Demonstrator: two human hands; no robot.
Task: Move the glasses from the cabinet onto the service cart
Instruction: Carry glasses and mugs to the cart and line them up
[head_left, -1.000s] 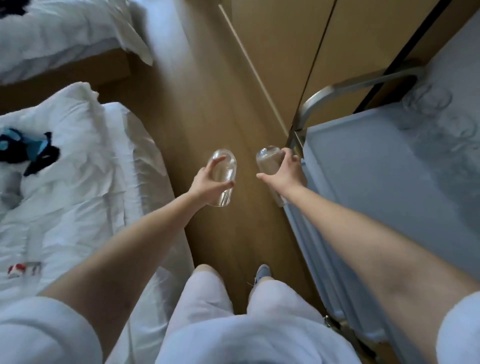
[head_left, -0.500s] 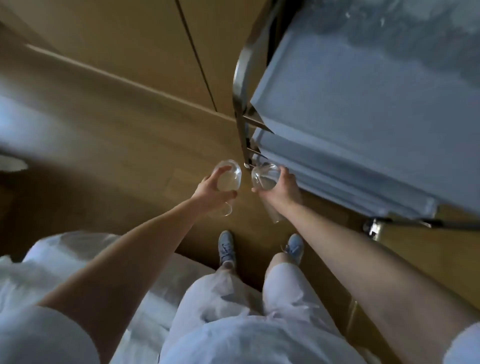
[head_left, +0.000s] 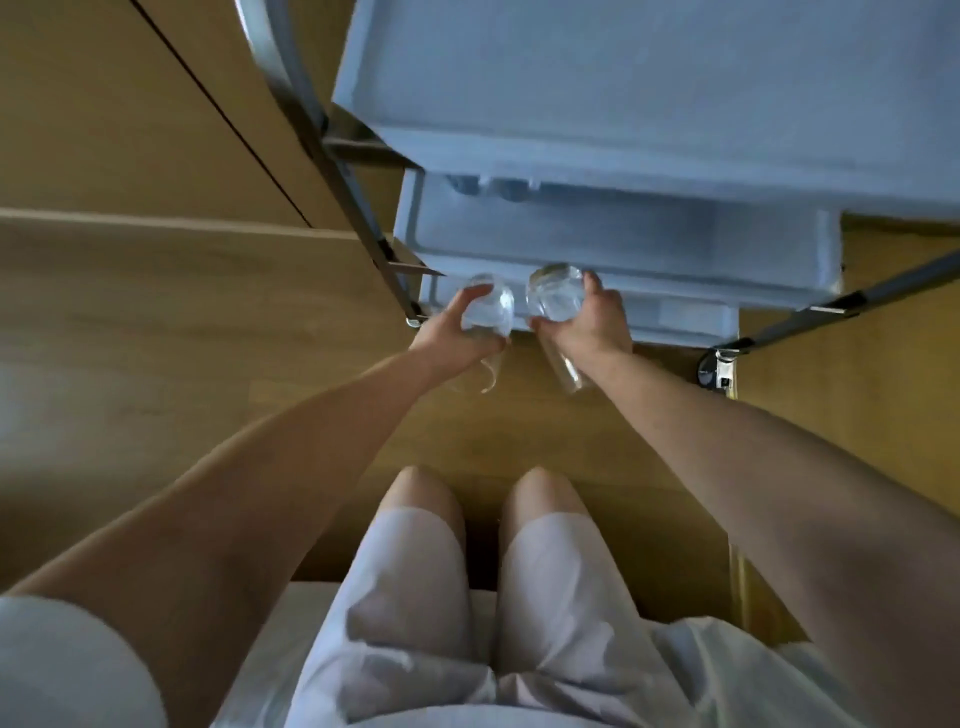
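by cart (head_left: 597, 156) on wood floor (head_left: 156, 338): left hand (head_left: 448, 339) grips glass (head_left: 492, 312), right hand (head_left: 593, 323) grips second glass (head_left: 554, 300), seemingly stemmed.

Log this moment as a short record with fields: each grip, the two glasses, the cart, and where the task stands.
left grip: curled round the left glass
right grip: curled round the right glass
glasses: clear, side by side, held at the near edge of the lowest shelf
service cart: grey shelves in a metal frame
middle shelf: dark shapes at its far left, too blurred to name
status: both glasses in hand, not yet set down
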